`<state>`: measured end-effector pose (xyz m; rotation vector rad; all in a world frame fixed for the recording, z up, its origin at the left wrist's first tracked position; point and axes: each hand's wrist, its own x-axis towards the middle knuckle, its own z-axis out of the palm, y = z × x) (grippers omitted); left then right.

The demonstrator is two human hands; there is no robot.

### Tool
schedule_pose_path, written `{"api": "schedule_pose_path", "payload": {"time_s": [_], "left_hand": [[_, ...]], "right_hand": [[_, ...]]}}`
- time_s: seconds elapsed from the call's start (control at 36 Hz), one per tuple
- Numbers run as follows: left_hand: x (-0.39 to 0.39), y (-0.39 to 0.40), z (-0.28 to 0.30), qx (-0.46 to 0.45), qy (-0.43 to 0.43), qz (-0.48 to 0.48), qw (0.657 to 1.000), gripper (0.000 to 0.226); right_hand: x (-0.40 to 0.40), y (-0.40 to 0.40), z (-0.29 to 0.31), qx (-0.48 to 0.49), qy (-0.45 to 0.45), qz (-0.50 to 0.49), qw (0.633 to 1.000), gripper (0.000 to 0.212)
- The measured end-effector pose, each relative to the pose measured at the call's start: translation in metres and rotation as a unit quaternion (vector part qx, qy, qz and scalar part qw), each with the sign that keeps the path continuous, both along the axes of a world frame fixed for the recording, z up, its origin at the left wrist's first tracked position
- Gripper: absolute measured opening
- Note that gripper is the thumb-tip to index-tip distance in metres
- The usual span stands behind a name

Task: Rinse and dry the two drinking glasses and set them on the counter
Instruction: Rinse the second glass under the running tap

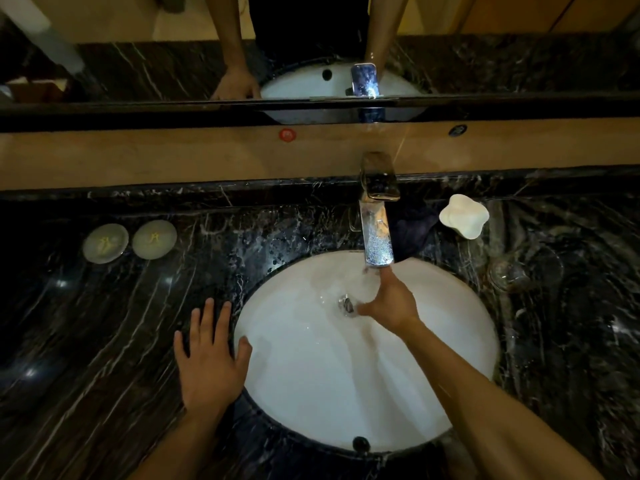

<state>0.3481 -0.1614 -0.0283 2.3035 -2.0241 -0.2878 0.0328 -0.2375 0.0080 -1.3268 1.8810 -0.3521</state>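
Observation:
One clear drinking glass (508, 276) stands on the dark marble counter (104, 323) to the right of the sink; a faint round outline beside it may be a second glass (545, 268), hard to tell in the dim light. My right hand (389, 303) reaches into the white sink (311, 393) under the chrome faucet (377, 233), index finger touching the spout tip, in running water, holding nothing that I can see. My left hand (209, 355) lies flat, fingers spread, on the counter at the sink's left rim.
Two round white discs (105, 242) (154, 239) lie on the counter at far left. A white soap dish (464, 214) sits right of the faucet, with a dark cloth (414, 230) behind the spout. A mirror (138, 64) runs along the back wall.

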Motion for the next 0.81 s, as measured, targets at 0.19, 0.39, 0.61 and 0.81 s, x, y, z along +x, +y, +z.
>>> {"api": "schedule_pose_path", "payload": {"time_s": [0.19, 0.39, 0.61, 0.81], "left_hand": [[0.000, -0.001, 0.000, 0.006, 0.002, 0.004, 1.000, 0.071], [0.001, 0.000, 0.001, 0.012, -0.001, 0.003, 1.000, 0.071], [0.000, 0.001, 0.000, 0.002, -0.004, -0.001, 1.000, 0.071], [0.000, 0.000, 0.001, 0.009, 0.000, 0.003, 1.000, 0.071]], "right_hand": [[0.006, 0.005, -0.003, -0.045, -0.126, -0.145, 0.980, 0.089], [-0.006, -0.001, -0.006, 0.074, -0.053, 0.010, 0.996, 0.105], [0.000, 0.007, -0.007, 0.030, -0.187, -0.167, 0.968, 0.086], [-0.006, 0.005, -0.008, 0.029, -0.152, -0.185, 0.971, 0.092]]}}
